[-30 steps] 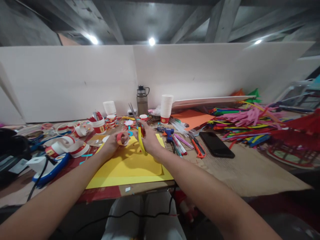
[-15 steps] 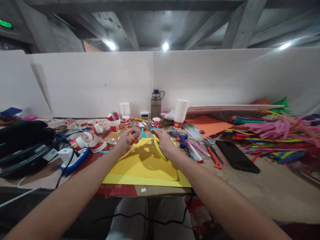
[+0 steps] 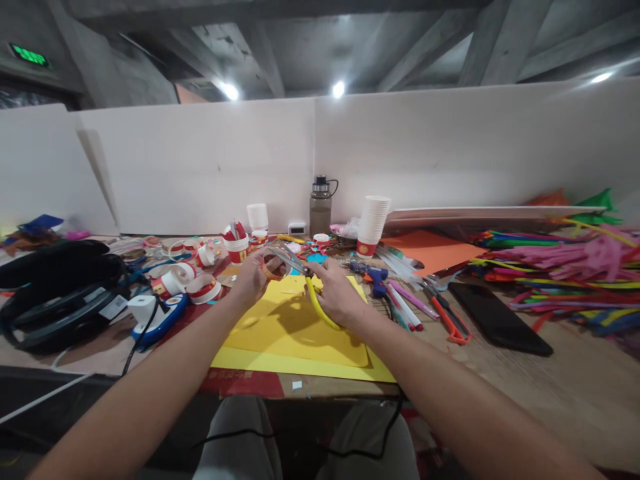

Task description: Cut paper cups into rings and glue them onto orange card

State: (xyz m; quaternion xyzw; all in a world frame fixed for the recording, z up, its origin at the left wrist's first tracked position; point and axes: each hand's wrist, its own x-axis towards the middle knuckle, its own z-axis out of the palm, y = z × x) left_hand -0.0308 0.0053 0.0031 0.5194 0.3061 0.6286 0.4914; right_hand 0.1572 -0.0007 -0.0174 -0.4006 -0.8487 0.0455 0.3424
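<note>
One red paper ring (image 3: 271, 274) pinched by left hand (image 3: 254, 277); scissors (image 3: 303, 269), clasped in right hand (image 3: 337, 293), now swung left towards ring: judged within cutting reach.

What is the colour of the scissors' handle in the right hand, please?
Yellow; the scissors' handle at the right hand shows best in the head view.

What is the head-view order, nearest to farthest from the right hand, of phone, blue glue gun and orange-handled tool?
1. Blue glue gun, right of the right hand
2. Orange-handled tool, right of the pens
3. Phone, rightmost of the three
</note>
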